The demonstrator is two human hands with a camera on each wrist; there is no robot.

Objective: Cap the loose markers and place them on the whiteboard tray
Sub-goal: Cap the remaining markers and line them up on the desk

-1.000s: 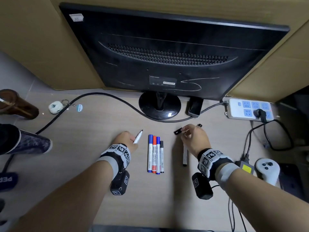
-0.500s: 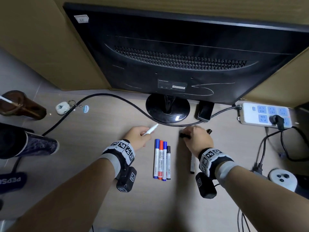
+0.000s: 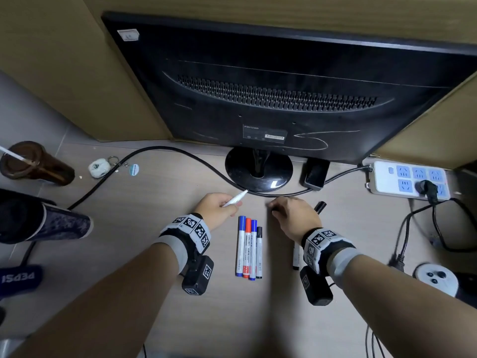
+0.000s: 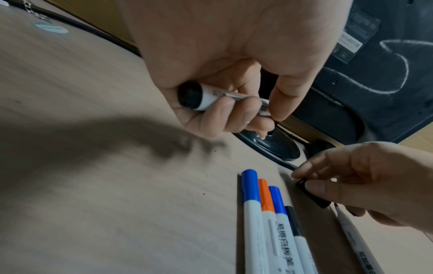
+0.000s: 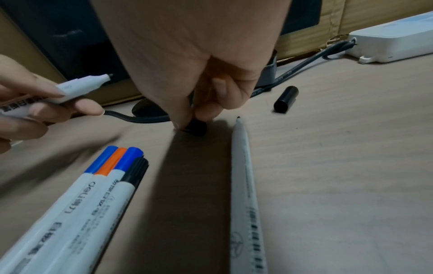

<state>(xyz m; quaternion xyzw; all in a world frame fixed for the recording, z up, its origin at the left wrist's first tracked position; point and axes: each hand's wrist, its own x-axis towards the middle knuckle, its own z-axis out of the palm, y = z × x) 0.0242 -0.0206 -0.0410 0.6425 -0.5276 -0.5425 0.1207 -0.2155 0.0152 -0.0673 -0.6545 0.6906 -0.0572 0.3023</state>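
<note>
My left hand (image 3: 219, 206) grips an uncapped white marker (image 3: 235, 198) (image 4: 220, 100) (image 5: 77, 87), its tip pointing up and right toward the monitor base. My right hand (image 3: 289, 213) pinches a black cap (image 4: 312, 194) (image 5: 195, 127) low against the desk. Several capped markers (image 3: 249, 248) (image 5: 100, 176), blue, orange, blue and black, lie side by side between my hands. Another uncapped white marker (image 5: 243, 176) (image 3: 296, 254) lies under my right wrist. A second loose black cap (image 3: 319, 206) (image 5: 286, 99) lies just right of my right hand.
A black monitor (image 3: 284, 86) on a round base (image 3: 258, 169) stands close behind my hands, its cable (image 3: 154, 156) curving across the desk. A white power strip (image 3: 407, 180) sits at the right, a brown cup (image 3: 36, 164) and keyring (image 3: 99, 167) at the left.
My left hand has lifted the uncapped marker up and right toward the monitor base. My right hand has curled over the black cap, which shows less from the head view.
</note>
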